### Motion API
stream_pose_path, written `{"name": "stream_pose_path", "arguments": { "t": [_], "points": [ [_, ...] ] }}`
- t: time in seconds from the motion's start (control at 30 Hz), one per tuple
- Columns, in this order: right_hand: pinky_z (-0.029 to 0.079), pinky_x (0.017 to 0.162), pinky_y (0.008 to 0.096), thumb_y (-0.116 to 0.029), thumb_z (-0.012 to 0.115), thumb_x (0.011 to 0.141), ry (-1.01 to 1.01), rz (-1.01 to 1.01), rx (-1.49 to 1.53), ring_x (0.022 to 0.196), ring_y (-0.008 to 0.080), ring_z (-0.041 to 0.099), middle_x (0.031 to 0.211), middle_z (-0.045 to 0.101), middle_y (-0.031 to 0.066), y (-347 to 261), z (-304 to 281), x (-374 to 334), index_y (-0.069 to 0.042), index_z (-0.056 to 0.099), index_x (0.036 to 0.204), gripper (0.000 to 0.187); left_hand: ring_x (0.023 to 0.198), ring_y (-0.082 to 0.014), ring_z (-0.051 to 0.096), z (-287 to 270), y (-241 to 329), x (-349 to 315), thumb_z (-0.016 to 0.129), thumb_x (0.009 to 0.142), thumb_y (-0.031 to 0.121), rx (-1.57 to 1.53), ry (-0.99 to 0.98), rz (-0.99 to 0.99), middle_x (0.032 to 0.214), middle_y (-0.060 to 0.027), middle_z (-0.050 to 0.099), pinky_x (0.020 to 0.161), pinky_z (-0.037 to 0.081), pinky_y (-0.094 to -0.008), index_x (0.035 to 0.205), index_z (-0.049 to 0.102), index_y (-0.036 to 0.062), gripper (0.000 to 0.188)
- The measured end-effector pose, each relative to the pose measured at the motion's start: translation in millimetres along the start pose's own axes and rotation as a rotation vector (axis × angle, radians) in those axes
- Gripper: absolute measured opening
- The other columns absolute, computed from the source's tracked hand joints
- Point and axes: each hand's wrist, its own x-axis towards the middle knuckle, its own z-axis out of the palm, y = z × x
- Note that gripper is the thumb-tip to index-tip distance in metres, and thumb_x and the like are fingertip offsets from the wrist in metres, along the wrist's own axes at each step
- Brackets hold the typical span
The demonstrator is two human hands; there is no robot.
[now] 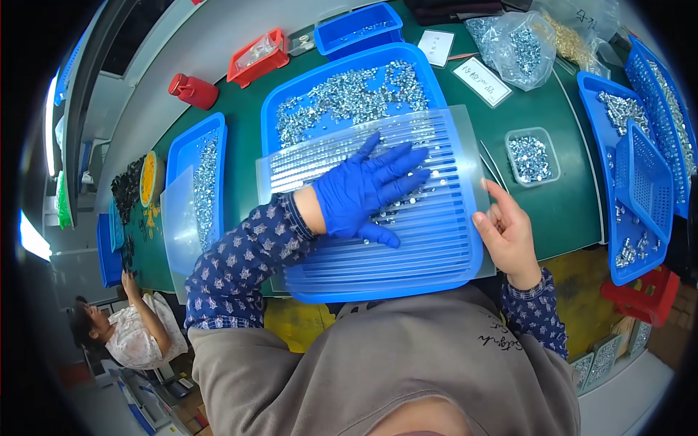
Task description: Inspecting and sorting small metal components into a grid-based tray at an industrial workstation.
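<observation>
My left hand point(367, 185), in a blue glove, lies with fingers spread on a clear ribbed plastic sheet point(429, 251). Small shiny metal parts point(313, 158) sit in rows along the sheet's grooves, and a few loose ones show around the gloved fingers. The sheet rests over the near part of a large blue tray point(270, 116), whose far part holds a pile of the same metal parts point(349, 98). At the sheet's right edge my bare right hand point(505, 229) grips it between thumb and fingers; part of that grip is hidden.
A clear tub point(534, 158) of metal parts and tweezers point(493, 166) lie to the right. Farther right stand blue trays point(618, 269) and baskets. Left is another blue tray point(182, 156); behind are a red bin point(258, 58) and blue bin point(360, 33). A co-worker point(138, 327) sits far left.
</observation>
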Motion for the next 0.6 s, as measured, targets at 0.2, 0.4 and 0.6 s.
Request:
{"name": "stream_pose_path", "arguments": {
  "t": [0.2, 0.4, 0.6],
  "points": [
    [0.028, 0.049, 0.0184, -0.005, 0.060, 0.086, -0.005, 0.023, 0.027, 0.055, 0.0016, 0.036, 0.061, 0.038, -0.0053, -1.9, -0.8, -1.6, 0.005, 0.042, 0.129, 0.048, 0.139, -0.0350, 0.014, -20.0, -8.3, -6.4, 0.051, 0.075, 0.069, -0.049, 0.201, -0.120, 0.149, -0.0228, 0.015, 0.110, 0.004, -0.0521, 0.144, 0.019, 0.0016, 0.101],
    [0.028, 0.049, 0.0186, -0.005, 0.060, 0.086, -0.018, 0.003, 0.013, 0.054, 0.0016, 0.036, 0.060, 0.039, -0.0051, -0.4, -1.1, -0.7, 0.005, 0.041, 0.130, 0.049, 0.139, -0.0364, 0.014, -6.3, -14.8, -11.8, 0.051, 0.076, 0.067, -0.029, 0.141, -0.231, 0.150, -0.0203, 0.015, 0.110, 0.006, -0.0541, 0.145, 0.019, 0.0060, 0.097],
    [0.028, 0.049, 0.0182, -0.005, 0.060, 0.086, -0.025, 0.020, 0.006, 0.054, 0.0016, 0.036, 0.061, 0.039, -0.0050, -2.3, -1.5, 0.0, 0.005, 0.041, 0.130, 0.049, 0.139, -0.0351, 0.014, -4.1, -16.6, -19.3, 0.051, 0.077, 0.067, -0.040, 0.172, -0.265, 0.150, -0.0198, 0.015, 0.110, 0.004, -0.0538, 0.144, 0.021, 0.0064, 0.096]
  ]
}}
